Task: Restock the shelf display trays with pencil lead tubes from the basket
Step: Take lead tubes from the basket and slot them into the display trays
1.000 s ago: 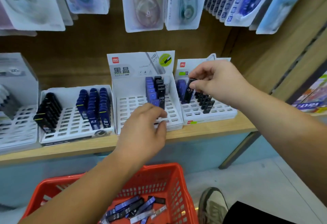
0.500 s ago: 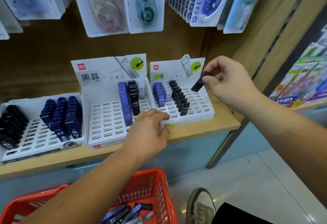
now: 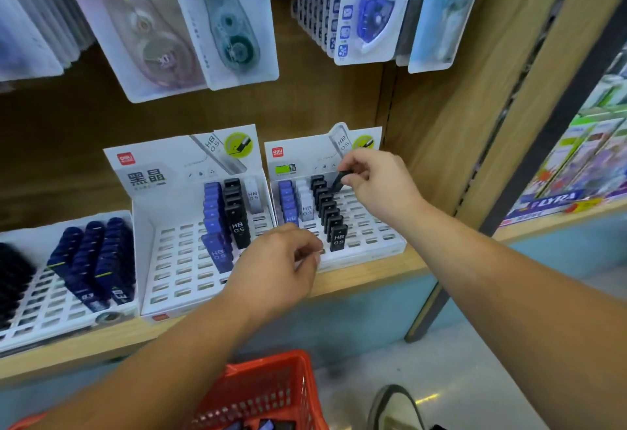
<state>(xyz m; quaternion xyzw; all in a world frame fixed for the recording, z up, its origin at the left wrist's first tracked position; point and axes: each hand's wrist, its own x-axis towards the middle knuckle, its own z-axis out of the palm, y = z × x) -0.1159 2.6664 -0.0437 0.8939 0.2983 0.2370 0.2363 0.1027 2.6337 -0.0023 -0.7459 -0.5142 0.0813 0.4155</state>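
Observation:
My right hand [image 3: 380,185] pinches a black lead tube [image 3: 337,181] and holds it tilted over the back of the right white display tray [image 3: 383,246], just right of that tray's row of black HB 0.5 tubes [image 3: 330,215]. My left hand [image 3: 278,266] rests with curled fingers on the front rim where the right tray meets the middle tray [image 3: 176,280]; whether it grips anything is hidden. The middle tray holds blue tubes [image 3: 215,222] and black tubes [image 3: 235,212]. The red basket [image 3: 271,392] sits below the shelf with a few tubes showing inside.
A left tray [image 3: 44,297] holds dark blue tubes [image 3: 98,263]. Correction tape packs [image 3: 190,22] hang above the trays. A wooden side panel [image 3: 451,144] stands right of the right tray. My shoe [image 3: 395,406] is on the floor beside the basket.
My right hand lifted a black tube from the right tray's row, swung it out to the right, and has now brought it down over the tray's back. The left hand stayed on the tray front.

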